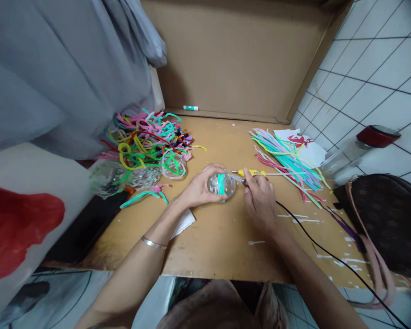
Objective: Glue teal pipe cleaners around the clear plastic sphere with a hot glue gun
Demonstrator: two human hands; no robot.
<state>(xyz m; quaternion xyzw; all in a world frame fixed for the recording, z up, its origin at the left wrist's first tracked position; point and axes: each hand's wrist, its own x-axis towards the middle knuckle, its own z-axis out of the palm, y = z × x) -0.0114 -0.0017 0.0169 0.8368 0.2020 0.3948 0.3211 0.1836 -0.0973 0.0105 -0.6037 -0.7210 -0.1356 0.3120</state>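
Two hands, one clear round piece, one yellow glue gun

Nearest, two bare forearms reach over one wooden table (208, 249); one silver bracelet (153, 242) circles the left wrist. One black cord (315, 242) runs from beside the right hand to the lower right corner. One dark patterned bag (390, 224) rests at the table's right side, and one folded white paper (185, 223) lies partly behind the left forearm.

Near the table's middle, the left hand (205, 186) grasps one clear round piece (229, 185) with one teal strip (221, 183) on its face. The right hand (260, 196) is closed around one yellow glue gun (255, 173), its nozzle end just beside the piece.

To the left lie one flat black object (85, 226) and a few short loose fuzzy stems (144, 196). Just beyond sit three more clear rounded pieces (144, 177), one wound with green and pale pink. Behind them rises one heap of coloured stems (147, 137), too tangled to count.

To the right lies one bundle of straight stems (284, 157), overlapping one white sheet (315, 153) with one red design; one clear bottle (345, 157) with a dark red lid stands beyond the bag. Farthest, one small white-and-green tube (191, 108) lies against one brown panel (239, 59).
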